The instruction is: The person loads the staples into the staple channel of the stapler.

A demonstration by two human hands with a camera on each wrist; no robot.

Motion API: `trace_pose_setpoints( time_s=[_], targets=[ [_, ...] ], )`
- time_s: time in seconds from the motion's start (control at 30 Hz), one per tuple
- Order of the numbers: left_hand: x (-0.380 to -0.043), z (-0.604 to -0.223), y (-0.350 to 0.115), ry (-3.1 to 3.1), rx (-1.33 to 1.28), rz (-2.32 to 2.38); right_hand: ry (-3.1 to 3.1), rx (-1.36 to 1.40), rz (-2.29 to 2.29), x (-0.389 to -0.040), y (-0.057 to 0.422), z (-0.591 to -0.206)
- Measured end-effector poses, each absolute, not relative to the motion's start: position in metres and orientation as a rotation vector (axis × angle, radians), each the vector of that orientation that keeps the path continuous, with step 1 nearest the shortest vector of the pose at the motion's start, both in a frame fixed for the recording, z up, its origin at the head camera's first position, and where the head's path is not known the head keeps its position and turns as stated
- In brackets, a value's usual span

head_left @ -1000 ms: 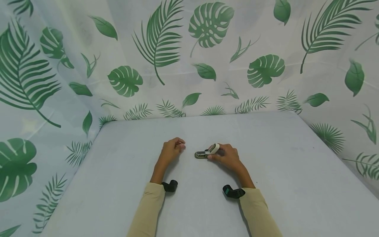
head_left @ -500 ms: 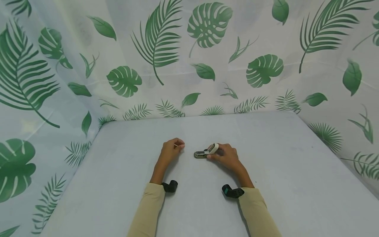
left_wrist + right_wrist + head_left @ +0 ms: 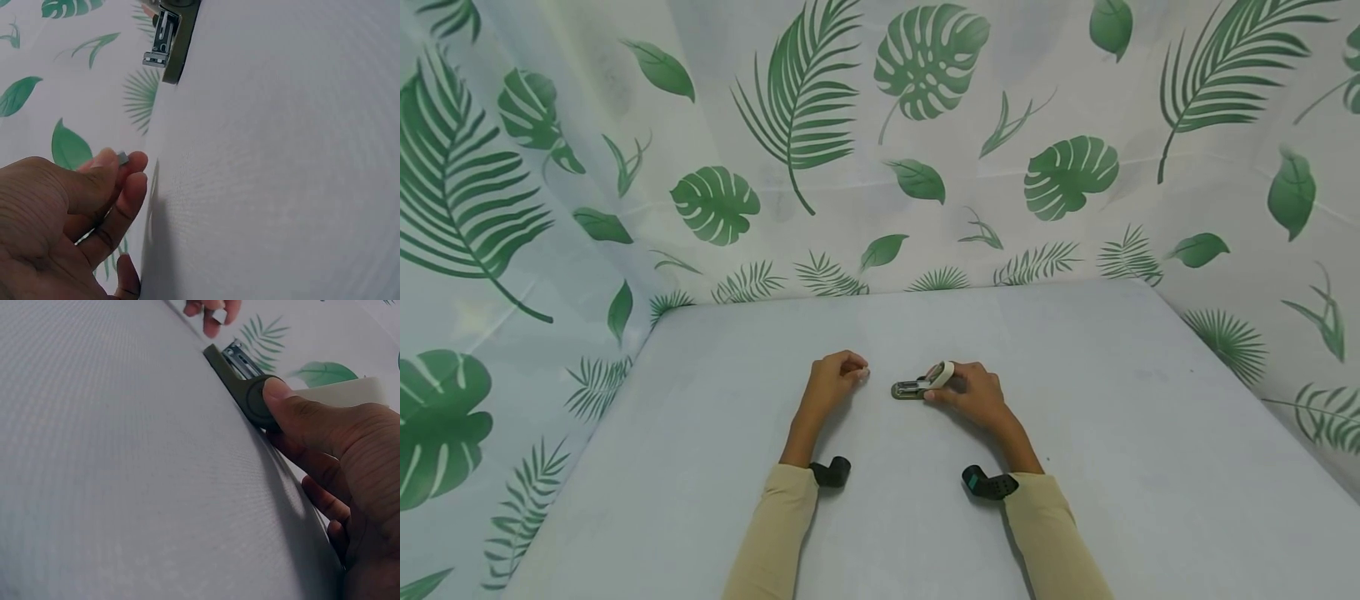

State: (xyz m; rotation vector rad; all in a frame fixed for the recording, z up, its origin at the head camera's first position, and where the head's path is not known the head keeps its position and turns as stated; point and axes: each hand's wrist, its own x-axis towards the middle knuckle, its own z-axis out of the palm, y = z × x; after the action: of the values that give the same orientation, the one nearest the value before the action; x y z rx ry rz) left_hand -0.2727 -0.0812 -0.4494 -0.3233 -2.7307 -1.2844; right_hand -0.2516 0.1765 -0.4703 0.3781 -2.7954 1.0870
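Observation:
A small stapler (image 3: 910, 389) lies on the white table with its cream top (image 3: 344, 392) swung up and its metal staple channel (image 3: 164, 34) exposed. Its dark green base (image 3: 232, 384) is gripped near the hinge by my right hand (image 3: 976, 393), the thumb pressing on its side. To the left, apart from the stapler, my left hand (image 3: 833, 383) pinches a short grey strip of staples (image 3: 123, 158) between thumb and fingertips. Only the strip's end shows in the left wrist view, and the fingers hide the rest.
White cloth covers the table (image 3: 880, 517). A white curtain (image 3: 850, 167) printed with green leaves hangs behind the table and along both sides. Each wrist carries a small black camera (image 3: 831, 472).
The fingers of my left hand have shifted slightly around the small strip, and its visible part looks different. My right hand and the opened stapler have stayed nearly in place.

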Motion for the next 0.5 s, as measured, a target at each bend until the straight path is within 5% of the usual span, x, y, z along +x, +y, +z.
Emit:
trace_pose_setpoints(
  time_s=[0.5],
  targets=[
    [-0.266,-0.445,-0.061,-2.702,-0.461,-1.357,-2.799,0.368,1.067,-0.252,0.175,-0.470]
  ],
)
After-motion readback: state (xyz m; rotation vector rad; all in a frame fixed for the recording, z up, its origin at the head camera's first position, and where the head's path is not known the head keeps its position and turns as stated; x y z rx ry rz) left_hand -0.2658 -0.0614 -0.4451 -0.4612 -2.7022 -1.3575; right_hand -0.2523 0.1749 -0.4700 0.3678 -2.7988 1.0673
